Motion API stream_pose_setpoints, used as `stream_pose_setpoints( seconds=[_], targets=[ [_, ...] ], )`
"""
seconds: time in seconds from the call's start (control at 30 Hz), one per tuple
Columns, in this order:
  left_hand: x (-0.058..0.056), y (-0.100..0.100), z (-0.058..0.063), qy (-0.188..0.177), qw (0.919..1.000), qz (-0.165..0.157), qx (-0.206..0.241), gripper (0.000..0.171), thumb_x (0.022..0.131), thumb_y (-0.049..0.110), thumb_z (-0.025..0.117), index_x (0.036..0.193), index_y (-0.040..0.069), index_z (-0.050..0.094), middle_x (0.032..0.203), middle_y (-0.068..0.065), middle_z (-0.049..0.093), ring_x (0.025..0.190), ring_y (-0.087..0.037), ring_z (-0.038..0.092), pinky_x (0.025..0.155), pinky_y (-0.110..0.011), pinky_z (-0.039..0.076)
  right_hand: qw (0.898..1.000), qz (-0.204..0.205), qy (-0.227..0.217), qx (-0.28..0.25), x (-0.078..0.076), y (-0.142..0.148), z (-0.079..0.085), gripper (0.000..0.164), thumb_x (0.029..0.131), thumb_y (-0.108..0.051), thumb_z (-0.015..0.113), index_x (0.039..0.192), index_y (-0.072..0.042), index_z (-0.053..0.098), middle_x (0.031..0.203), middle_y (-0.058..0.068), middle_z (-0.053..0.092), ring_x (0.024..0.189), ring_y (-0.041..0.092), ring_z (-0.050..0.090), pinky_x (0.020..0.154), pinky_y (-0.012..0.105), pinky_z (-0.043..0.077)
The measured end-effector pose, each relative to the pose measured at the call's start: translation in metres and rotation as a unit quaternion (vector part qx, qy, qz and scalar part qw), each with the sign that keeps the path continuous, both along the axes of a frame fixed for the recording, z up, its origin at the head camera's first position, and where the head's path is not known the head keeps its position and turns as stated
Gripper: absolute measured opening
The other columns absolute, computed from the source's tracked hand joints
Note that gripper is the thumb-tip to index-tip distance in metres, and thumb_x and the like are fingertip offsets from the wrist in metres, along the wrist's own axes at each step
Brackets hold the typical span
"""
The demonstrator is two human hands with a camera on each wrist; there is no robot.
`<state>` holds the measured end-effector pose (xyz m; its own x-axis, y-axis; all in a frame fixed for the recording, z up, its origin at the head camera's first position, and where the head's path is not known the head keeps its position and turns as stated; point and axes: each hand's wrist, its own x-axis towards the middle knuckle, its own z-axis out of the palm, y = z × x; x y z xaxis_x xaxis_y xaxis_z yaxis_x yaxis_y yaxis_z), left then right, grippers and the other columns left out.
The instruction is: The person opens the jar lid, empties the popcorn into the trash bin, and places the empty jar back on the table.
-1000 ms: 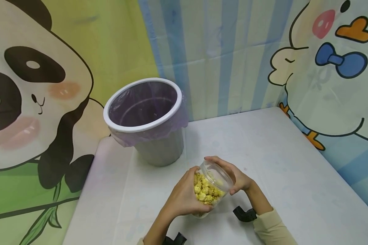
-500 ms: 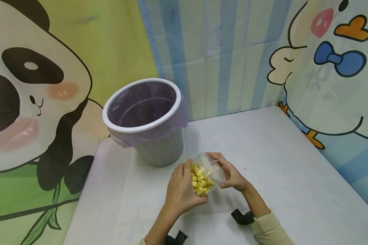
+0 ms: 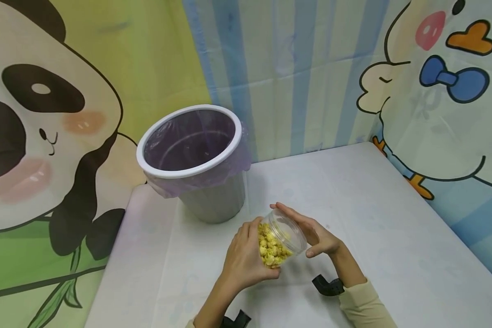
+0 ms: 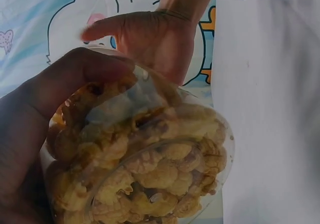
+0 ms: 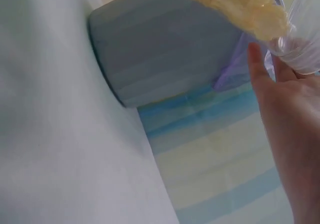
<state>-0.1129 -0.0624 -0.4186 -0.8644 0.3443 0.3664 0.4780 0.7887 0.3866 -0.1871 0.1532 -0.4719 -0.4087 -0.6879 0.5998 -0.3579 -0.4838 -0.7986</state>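
Note:
My left hand (image 3: 246, 257) grips a clear plastic jar (image 3: 274, 248) of yellow popcorn, fingers and thumb curled round its side. The jar is tilted above the table, its clear lid (image 3: 292, 231) facing up and right. My right hand (image 3: 320, 234) is beside the lid, thumb spread away and the fingers partly behind it. Seen from the left wrist, that hand's palm (image 4: 160, 44) faces the jar with the thumb stretched out. From the right wrist, its fingertips (image 5: 255, 57) are close to the lid's edge; whether they touch it is hard to tell.
A grey bin (image 3: 215, 200) with a white rim and purple liner stands behind the jar, to its left. The white table (image 3: 373, 218) meets cartoon-printed curtains at the back and sides. Black wrist mounts (image 3: 328, 286) are on both forearms.
The jar and both hands went up and left, then came slightly back down and right. My right thumb has moved off the lid's edge and the hand has loosened.

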Motion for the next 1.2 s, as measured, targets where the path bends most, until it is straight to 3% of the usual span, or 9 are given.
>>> stream_pose_setpoints(
  seconds=[0.13, 0.23, 0.3, 0.57, 0.8, 0.9, 1.03, 1.2],
  targets=[
    [-0.0013, 0.0002, -0.0015, 0.007, 0.9998, 0.012, -0.013, 0.11, 0.041, 0.045, 0.083, 0.133, 0.006, 0.036, 0.108, -0.008, 0.05, 0.089, -0.02, 0.052, 0.078, -0.036, 0.047, 0.998, -0.05, -0.017, 0.032, 0.0027, -0.003, -0.001, 0.112, 0.073, -0.056, 0.067, 0.146, 0.002, 0.004, 0.15, 0.021, 0.003, 0.136, 0.035, 0.007, 0.106, 0.041, 0.024],
    [-0.002, 0.0002, -0.0023, 0.008, 0.9996, 0.019, -0.021, 0.111, 0.042, 0.048, 0.082, 0.134, 0.006, 0.036, 0.108, -0.008, 0.05, 0.09, -0.02, 0.052, 0.079, -0.036, 0.047, 0.994, -0.091, -0.031, 0.045, 0.0039, -0.0045, -0.0032, 0.108, 0.072, -0.052, 0.071, 0.146, 0.001, 0.013, 0.143, 0.023, 0.014, 0.13, 0.034, 0.018, 0.103, 0.041, 0.029],
    [-0.0022, 0.0, -0.0024, 0.005, 0.9995, 0.02, -0.023, 0.112, 0.042, 0.048, 0.082, 0.134, 0.005, 0.036, 0.108, -0.008, 0.05, 0.09, -0.02, 0.052, 0.079, -0.037, 0.047, 0.994, -0.097, -0.034, 0.04, 0.0033, -0.005, -0.0042, 0.105, 0.072, -0.046, 0.073, 0.145, 0.002, 0.016, 0.138, 0.025, 0.018, 0.127, 0.035, 0.021, 0.102, 0.041, 0.03],
    [-0.0014, 0.0007, -0.002, 0.013, 0.9993, 0.023, -0.028, 0.112, 0.041, 0.048, 0.083, 0.134, 0.003, 0.037, 0.107, -0.009, 0.05, 0.089, -0.02, 0.052, 0.079, -0.036, 0.046, 0.999, -0.042, 0.004, -0.015, -0.0024, -0.0023, -0.0033, 0.096, 0.077, -0.024, 0.071, 0.142, 0.012, 0.01, 0.147, 0.027, 0.011, 0.134, 0.036, 0.014, 0.106, 0.041, 0.023],
    [-0.0006, 0.0018, -0.0025, 0.009, 0.9992, 0.02, -0.034, 0.111, 0.042, 0.048, 0.082, 0.133, 0.004, 0.036, 0.107, -0.009, 0.051, 0.088, -0.021, 0.053, 0.078, -0.036, 0.047, 0.999, -0.02, 0.043, -0.002, -0.0052, -0.0056, 0.0029, 0.094, 0.079, -0.035, 0.064, 0.141, 0.011, 0.011, 0.148, 0.028, 0.005, 0.136, 0.04, 0.001, 0.102, 0.061, 0.012],
    [-0.0012, 0.0015, -0.0029, 0.01, 0.9991, 0.025, -0.034, 0.112, 0.041, 0.048, 0.082, 0.133, 0.005, 0.036, 0.106, -0.009, 0.05, 0.088, -0.021, 0.052, 0.078, -0.036, 0.047, 1.0, -0.016, 0.005, 0.01, -0.0034, -0.0055, 0.0021, 0.099, 0.08, -0.038, 0.065, 0.143, 0.008, 0.005, 0.15, 0.025, 0.0, 0.136, 0.039, 0.004, 0.104, 0.055, 0.018],
    [-0.0024, 0.0008, -0.0037, 0.018, 0.9986, 0.034, -0.037, 0.112, 0.039, 0.048, 0.082, 0.132, 0.005, 0.037, 0.105, -0.008, 0.05, 0.087, -0.021, 0.052, 0.077, -0.036, 0.046, 0.996, -0.066, -0.041, 0.047, 0.0007, -0.0039, -0.0011, 0.104, 0.076, -0.049, 0.069, 0.146, 0.001, 0.01, 0.148, 0.018, 0.007, 0.13, 0.034, 0.02, 0.101, 0.041, 0.032],
    [-0.0028, 0.0004, -0.0047, 0.024, 0.9983, 0.037, -0.038, 0.112, 0.039, 0.046, 0.082, 0.132, 0.004, 0.037, 0.104, -0.009, 0.05, 0.087, -0.021, 0.052, 0.077, -0.036, 0.047, 0.989, -0.119, -0.018, 0.086, 0.0015, -0.0036, -0.002, 0.1, 0.074, -0.047, 0.071, 0.145, -0.001, 0.019, 0.142, 0.018, 0.018, 0.123, 0.033, 0.026, 0.097, 0.038, 0.032]
  ],
)
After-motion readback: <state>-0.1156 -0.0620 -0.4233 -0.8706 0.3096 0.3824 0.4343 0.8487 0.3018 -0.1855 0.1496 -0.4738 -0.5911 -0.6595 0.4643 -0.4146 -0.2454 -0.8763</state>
